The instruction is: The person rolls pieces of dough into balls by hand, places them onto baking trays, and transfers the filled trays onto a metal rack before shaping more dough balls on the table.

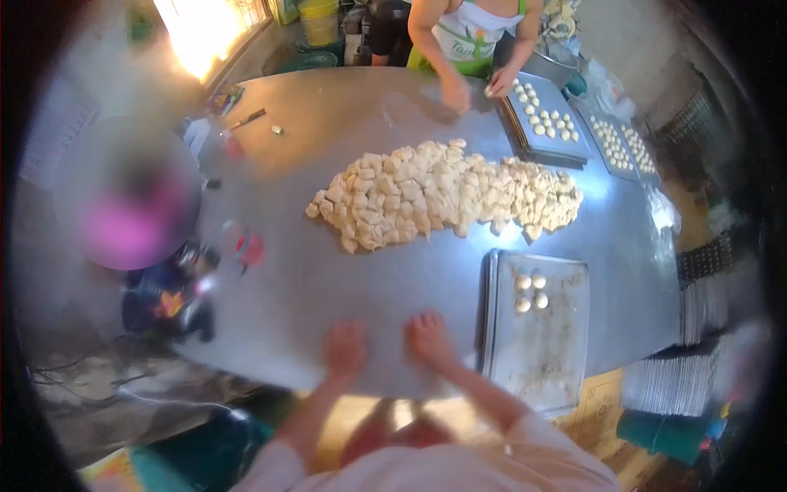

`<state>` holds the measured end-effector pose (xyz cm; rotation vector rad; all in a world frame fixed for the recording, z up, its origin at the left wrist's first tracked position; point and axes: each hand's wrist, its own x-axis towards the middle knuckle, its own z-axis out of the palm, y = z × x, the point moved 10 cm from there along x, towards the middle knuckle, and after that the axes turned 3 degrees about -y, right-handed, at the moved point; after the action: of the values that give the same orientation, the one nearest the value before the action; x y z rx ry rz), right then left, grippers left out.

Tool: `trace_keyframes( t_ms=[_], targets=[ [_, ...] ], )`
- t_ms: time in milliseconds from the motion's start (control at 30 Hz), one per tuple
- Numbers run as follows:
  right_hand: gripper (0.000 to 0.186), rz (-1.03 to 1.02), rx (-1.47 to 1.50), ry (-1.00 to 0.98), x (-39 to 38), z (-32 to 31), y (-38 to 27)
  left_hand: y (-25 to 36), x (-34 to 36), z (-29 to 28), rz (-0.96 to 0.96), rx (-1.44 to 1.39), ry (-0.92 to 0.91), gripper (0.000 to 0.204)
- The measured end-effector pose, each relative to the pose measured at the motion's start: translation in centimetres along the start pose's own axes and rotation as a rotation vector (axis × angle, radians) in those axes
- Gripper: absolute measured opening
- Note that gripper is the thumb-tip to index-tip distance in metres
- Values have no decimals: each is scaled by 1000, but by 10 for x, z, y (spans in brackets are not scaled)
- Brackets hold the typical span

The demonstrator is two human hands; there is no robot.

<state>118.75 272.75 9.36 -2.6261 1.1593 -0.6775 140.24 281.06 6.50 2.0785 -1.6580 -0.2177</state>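
Near the table's front edge, my left hand (346, 344) is palm down over the metal surface, its fingers smeared by motion. Beside it my right hand (427, 336) is cupped low on the table, fingers curled and close together; whatever lies beneath the palm is hidden. Beyond both hands spreads a large heap of cut dough pieces (402, 197), pale and lumpy. To the right of my right hand lies a stack of metal baking trays (537, 353), with several round dough balls (531, 293) in two short rows at the far end of the top one.
Across the metal table (279, 287), a person in an apron (475, 33) handles dough beside another tray stack (551, 148) bearing dough balls. More filled trays (616, 148) lie at the far right. A knife (248, 118) rests far left, near a small dough piece (277, 129).
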Motion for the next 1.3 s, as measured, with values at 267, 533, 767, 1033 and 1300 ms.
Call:
trace_keyframes(
  t_ms=[267, 533, 767, 1033, 1300],
  targets=[
    [14, 314, -71, -132, -54, 5, 49, -50, -32, -15, -25, 203, -76, 19],
    [18, 22, 124, -253, 9, 20, 23, -51, 31, -3, -35, 104, -182, 23],
    [25, -96, 119, -160, -19, 36, -44, 38, -12, 5, 169, 203, -14, 15],
    [26, 184, 16, -305, -75, 16, 21, -20, -44, -1, 1, 245, -98, 21],
    [25, -26, 169, -373, 27, 41, -20, 64, 37, -34, 154, 119, -61, 38]
  ],
)
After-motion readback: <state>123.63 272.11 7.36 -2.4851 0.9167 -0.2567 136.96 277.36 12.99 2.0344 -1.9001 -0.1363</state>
